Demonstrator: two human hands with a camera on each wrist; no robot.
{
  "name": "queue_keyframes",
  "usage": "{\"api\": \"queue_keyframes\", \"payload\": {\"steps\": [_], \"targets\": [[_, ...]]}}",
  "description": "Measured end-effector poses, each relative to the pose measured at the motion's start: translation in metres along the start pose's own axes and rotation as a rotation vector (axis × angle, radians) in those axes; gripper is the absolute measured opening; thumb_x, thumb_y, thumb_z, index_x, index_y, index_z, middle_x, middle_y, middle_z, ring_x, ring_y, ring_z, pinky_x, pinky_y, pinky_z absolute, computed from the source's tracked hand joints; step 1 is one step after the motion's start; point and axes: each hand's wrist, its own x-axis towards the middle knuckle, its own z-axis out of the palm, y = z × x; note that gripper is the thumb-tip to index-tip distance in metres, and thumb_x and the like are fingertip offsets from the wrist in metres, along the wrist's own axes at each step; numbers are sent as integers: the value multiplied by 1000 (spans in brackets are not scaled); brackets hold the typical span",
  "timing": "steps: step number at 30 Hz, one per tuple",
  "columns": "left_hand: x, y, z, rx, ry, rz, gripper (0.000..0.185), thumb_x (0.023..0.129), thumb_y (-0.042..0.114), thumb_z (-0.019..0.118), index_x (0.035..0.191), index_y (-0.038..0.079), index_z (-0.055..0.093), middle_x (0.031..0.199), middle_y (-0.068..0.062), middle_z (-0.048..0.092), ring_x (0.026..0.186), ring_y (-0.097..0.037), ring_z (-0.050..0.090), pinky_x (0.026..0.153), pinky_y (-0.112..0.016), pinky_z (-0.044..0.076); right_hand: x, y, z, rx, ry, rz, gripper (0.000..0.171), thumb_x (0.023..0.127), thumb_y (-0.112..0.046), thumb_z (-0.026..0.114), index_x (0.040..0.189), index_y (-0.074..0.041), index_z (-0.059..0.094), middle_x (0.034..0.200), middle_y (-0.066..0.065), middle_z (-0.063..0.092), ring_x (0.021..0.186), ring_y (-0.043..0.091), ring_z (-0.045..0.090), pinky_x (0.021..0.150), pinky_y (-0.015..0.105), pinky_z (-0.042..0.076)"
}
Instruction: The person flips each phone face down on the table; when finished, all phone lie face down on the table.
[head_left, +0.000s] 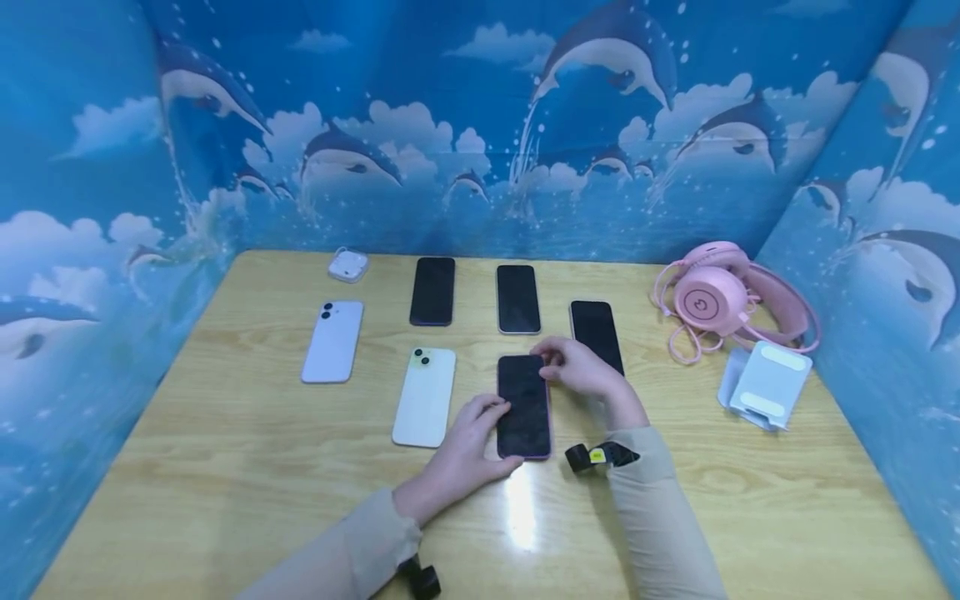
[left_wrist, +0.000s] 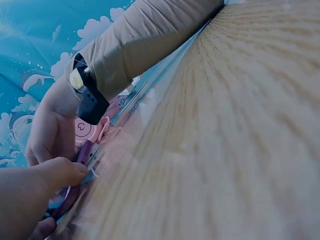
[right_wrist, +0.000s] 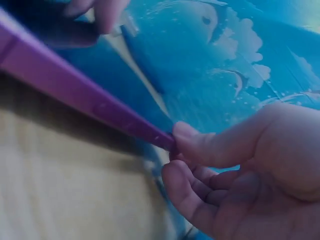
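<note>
A smartphone [head_left: 523, 408] with a purple edge has its dark screen facing up, in the middle of the head view. My left hand [head_left: 467, 450] grips it from the left, thumb at the near end and fingers at the left edge. At its far right corner, my right hand [head_left: 587, 371] pinches the rim between thumb and fingers. In the right wrist view the phone's purple side [right_wrist: 100, 105] looks raised off the wood at a slant. To its left lies a pale phone [head_left: 424, 398], back up. Partly behind the right hand is a black-screened phone [head_left: 596, 329].
Two dark-screened phones, one left [head_left: 432, 290] and one right [head_left: 518, 298], lie farther back. A lilac phone [head_left: 333, 342] and a small white case [head_left: 348, 265] are at left. Pink headphones [head_left: 708, 298] and a light-blue folding stand [head_left: 768, 385] occupy the right of the wooden table [head_left: 247, 467].
</note>
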Motion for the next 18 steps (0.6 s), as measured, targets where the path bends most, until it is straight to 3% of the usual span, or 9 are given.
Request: {"api": "queue_keyframes", "payload": {"steps": [7, 13, 18], "targets": [[2, -1, -2, -71, -13, 4, 73, 80, 40, 74, 139, 8, 47, 144, -4, 42, 131, -20, 40, 106, -38, 35, -7, -4, -12, 275, 29, -1, 34, 92, -5, 60, 125, 4, 56, 117, 21, 54, 96, 27, 62, 81, 39, 52], [2, 1, -3, -163, -38, -31, 87, 80, 47, 73, 149, 15, 32, 146, -4, 40, 132, -21, 38, 107, -42, 34, -6, -9, -7, 496, -8, -15, 39, 91, -1, 60, 129, 5, 51, 126, 24, 49, 98, 27, 64, 86, 44, 52], [0, 1, -3, -198, -35, -47, 91, 79, 52, 71, 151, 18, 27, 146, -1, 40, 129, -19, 41, 105, -42, 35, -1, -13, 2, 561, -17, -26, 42, 90, 1, 61, 130, 7, 50, 125, 25, 47, 100, 32, 62, 87, 45, 51]]}}
